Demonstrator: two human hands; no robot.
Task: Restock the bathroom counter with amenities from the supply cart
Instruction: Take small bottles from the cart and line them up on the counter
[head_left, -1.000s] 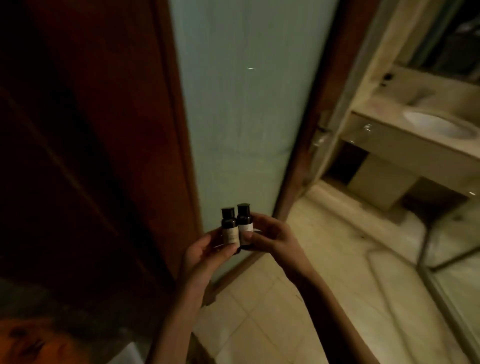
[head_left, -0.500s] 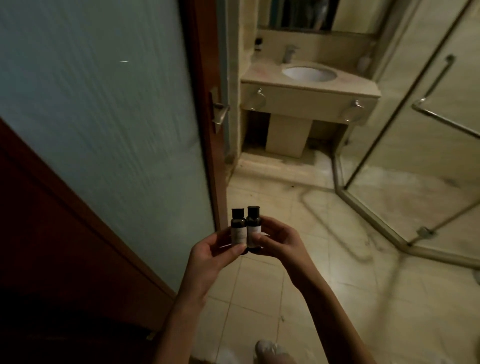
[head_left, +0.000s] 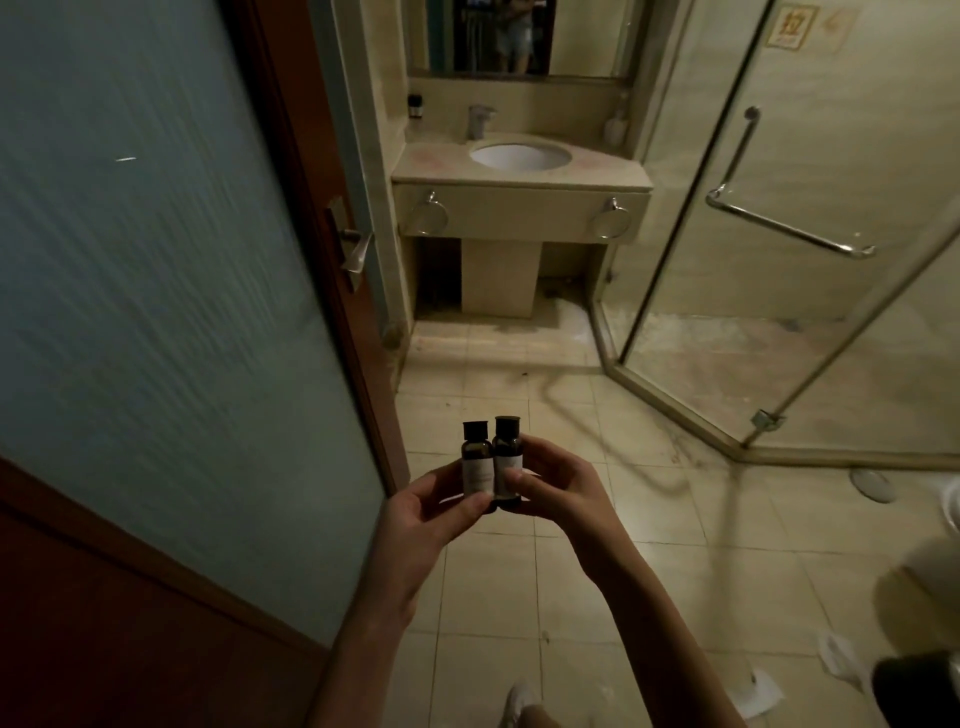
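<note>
Head view: left hand pinches left bottle, right hand right bottle (dark cylinders, pale labels).

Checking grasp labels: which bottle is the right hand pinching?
The right bottle: the right hand has its thumb on its label. The left hand holds the left bottle.

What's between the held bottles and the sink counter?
Head view: only tiled floor lies between the bottles and the counter, nothing standing on it. The open door flanks it on the left, the glass shower enclosure on the right.
</note>
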